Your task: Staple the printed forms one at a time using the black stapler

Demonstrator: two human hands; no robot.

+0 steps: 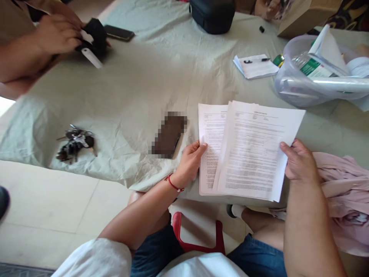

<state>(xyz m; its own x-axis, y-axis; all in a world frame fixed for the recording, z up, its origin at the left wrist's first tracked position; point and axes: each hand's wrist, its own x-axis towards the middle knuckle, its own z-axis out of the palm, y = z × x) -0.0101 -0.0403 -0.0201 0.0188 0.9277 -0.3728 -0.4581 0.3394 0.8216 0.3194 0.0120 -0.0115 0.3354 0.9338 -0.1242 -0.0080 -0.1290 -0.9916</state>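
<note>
A pale grey-green cloth, creased, covers the low table point(161, 77), which stands on a light tiled floor point(43, 200). A crumpled pink garment point(343, 192) lies at the person's right, and beyond it a clear plastic tub point(291, 90) holds bottles and folded paper. A black zipped case point(213, 15) sits at the far edge.

The stack of white printed paper sheets point(250, 150) is held just above the near table edge, fanned so that a lower sheet shows on the left. The left hand point(188, 163) is closed on the stack's left edge, thumb on top. The right hand point(300, 161) is closed on the right edge in the same way. Judging by the fan, the sheets are being looked through or squared up. Either would call for one hand to loosen while the other keeps its pinch.

A co-worker's hand point(54, 34) at the far left grips a black-and-white device point(96, 36), with a dark flat phone point(118, 32) beside it. Smaller things lie about:
- a blurred brown oblong point(168, 134) just left of the sheets
- a small white notepad with a pen point(256, 67)
- a bunch of dark keys point(75, 144)
- a thin red cord bracelet point(173, 184) on the left wrist
</note>
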